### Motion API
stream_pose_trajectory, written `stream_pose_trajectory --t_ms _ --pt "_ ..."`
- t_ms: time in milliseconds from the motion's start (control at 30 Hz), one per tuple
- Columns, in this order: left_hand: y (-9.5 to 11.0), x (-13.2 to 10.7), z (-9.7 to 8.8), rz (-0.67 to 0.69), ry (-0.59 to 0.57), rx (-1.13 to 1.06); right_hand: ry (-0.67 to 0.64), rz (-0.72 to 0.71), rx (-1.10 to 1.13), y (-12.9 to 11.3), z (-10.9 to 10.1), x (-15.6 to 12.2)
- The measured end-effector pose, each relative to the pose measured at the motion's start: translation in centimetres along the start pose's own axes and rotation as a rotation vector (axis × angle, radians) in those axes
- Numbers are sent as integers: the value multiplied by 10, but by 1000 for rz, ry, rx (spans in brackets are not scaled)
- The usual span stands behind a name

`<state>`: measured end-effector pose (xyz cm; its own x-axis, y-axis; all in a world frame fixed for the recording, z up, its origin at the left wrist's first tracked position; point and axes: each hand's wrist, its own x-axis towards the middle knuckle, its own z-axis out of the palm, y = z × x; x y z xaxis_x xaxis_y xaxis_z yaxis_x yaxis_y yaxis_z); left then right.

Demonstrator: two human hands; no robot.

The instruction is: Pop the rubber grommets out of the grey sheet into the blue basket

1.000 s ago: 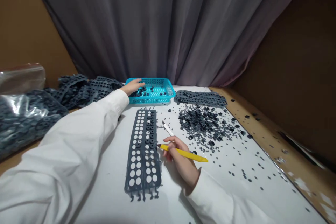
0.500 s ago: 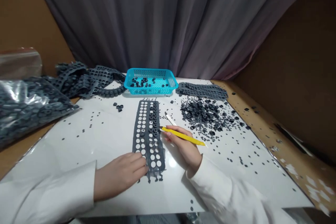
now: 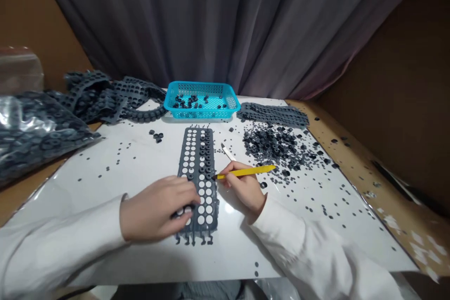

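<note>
A dark grey perforated rubber sheet [image 3: 196, 185] lies lengthwise on the white table, with rows of round holes. Small black rubber rings sit along its right-hand rows. Across the sheet's lower left rests my left hand [image 3: 162, 206], fingers stretched and somewhat apart, covering several holes. In my right hand [image 3: 243, 187], at the sheet's right edge, is a slim yellow pen-shaped tool [image 3: 246, 171] with a dark tip. That tip meets a black ring at the right edge. Behind my right hand lies a white pen-like stick [image 3: 228, 152] with a dark point, partly hidden.
A turquoise basket [image 3: 202, 113] with loose black rings stands at the back. Right of it are stacked grey sheets [image 3: 274, 114] and a heap of black rings and discs [image 3: 272, 143]. Curled perforated sheets [image 3: 94, 93] and a clear bag of rings [image 3: 38, 126] occupy the left.
My left hand has moved up the sheet, its fingers now further across it. The yellow tool has turned, its rear end raised, and its tip sits slightly lower. The view has shifted slightly.
</note>
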<state>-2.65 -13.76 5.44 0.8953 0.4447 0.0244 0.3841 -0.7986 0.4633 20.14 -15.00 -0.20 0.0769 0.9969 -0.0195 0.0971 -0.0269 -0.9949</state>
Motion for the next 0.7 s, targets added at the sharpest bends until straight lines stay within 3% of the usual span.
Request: stream_pose_trajectory --t_ms 133,267,500,700 --pt "-17 31 -8 -97 68 81 -8 -50 -119 -1 1 -2" --pt "-28 54 -4 -119 35 124 -13 -75 -246 -5 2 -2" --pt "-18 72 1 -147 -96 260 -30 -106 -305 -9 2 0" --pt "-13 79 6 -45 -91 380 -37 -117 -291 -3 2 -1"
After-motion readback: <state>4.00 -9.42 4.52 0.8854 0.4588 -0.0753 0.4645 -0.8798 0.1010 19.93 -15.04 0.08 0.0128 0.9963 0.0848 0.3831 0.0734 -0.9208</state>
